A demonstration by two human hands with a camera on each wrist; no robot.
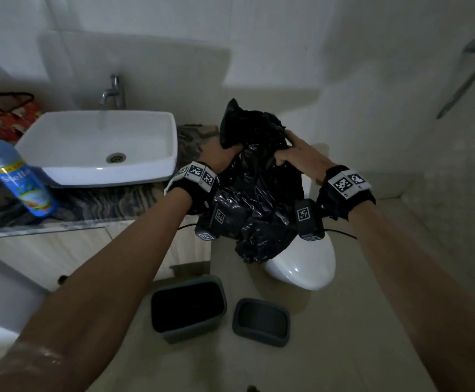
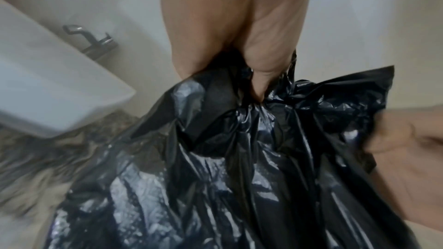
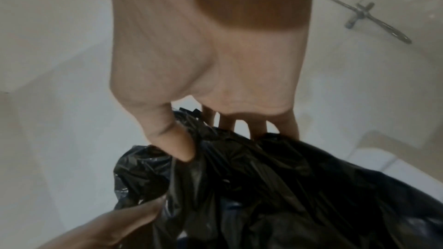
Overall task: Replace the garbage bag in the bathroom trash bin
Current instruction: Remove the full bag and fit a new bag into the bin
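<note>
A crumpled black garbage bag [image 1: 256, 190] hangs in the air above the toilet, held at its top by both hands. My left hand [image 1: 219, 155] grips a bunched fold of the bag [image 2: 239, 158] in its fist [image 2: 239, 60]. My right hand [image 1: 295, 154] pinches the bag's [image 3: 275, 186] rim between thumb and fingers [image 3: 182, 139]. Below on the floor stands the grey trash bin [image 1: 188, 306], its dark inside open. The bin's grey lid [image 1: 261, 321] lies on the floor just right of it.
A white toilet [image 1: 304, 267] with its lid down sits under the bag. A white basin [image 1: 100, 145] with a tap [image 1: 114, 91] stands on a marbled counter [image 1: 89, 205] at left, with a blue spray can [image 1: 18, 179] and a red packet [image 1: 10, 114]. A shower fitting [image 1: 468, 75] hangs at right.
</note>
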